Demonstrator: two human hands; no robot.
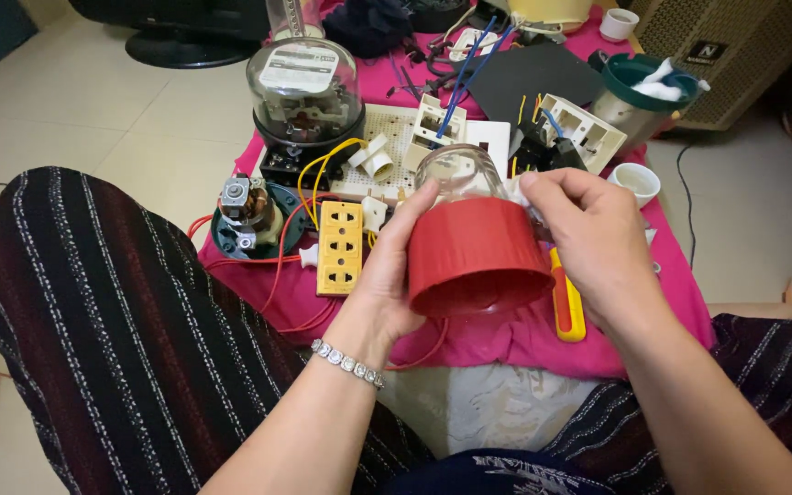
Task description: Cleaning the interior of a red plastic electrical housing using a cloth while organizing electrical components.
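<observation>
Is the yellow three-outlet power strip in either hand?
No: the yellow three-outlet power strip lies on the pink cloth, while both hands hold the red-based clear glass dome.

A white rectangular label (297, 69) lies inside the clear dome of the electric meter (304, 92), far left on the pink cloth (506, 339); a small black square badge (711, 49) marks the beige grille (735, 55), far right.

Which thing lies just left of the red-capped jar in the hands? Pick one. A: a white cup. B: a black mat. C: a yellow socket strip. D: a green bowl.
C: the yellow socket strip lies on the pink cloth beside the left hand holding the jar.
</observation>
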